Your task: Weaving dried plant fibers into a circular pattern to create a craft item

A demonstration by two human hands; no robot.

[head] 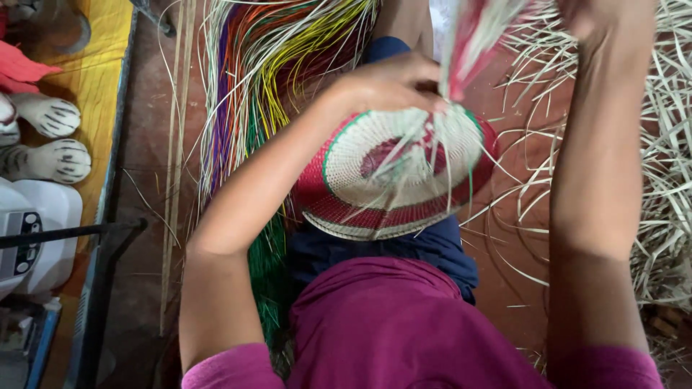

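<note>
Person seated on the floor, woven disc resting on the lap over dark blue cloth. The disc is round, cream in the middle bands with a red centre, a thin green ring and a red outer border.

Left hand: fingers closed, grip pinched on the loose strands where they leave the upper edge of the disc. Right hand: raised at the top edge of view and mostly cut off; it seems to draw the same cream and red strands upward, but I cannot tell whether its grip is closed on them.

Surroundings: bundle of dyed strips in purple, orange, yellow and green fanned out on the floor left of the disc, running down past the knee. Pile of undyed pale strips to the right. Yellow mat at far left, a white appliance below it.

Risks, as judged from this position:
- The strands are pulled taut between the two hands. Too sharp a pull could snap a dry strip or tear it out of the last stitch.
- The disc is held only by the left pinch and the lap. If the pinch slackens, the coil may loosen or the disc tip off toward the floor.
- Many free pale ends splay around the rim; one could catch in the pulled bunch and tangle.
- Stray strips lie close by the right forearm; a sweep of the arm may drag them into the work.
</note>
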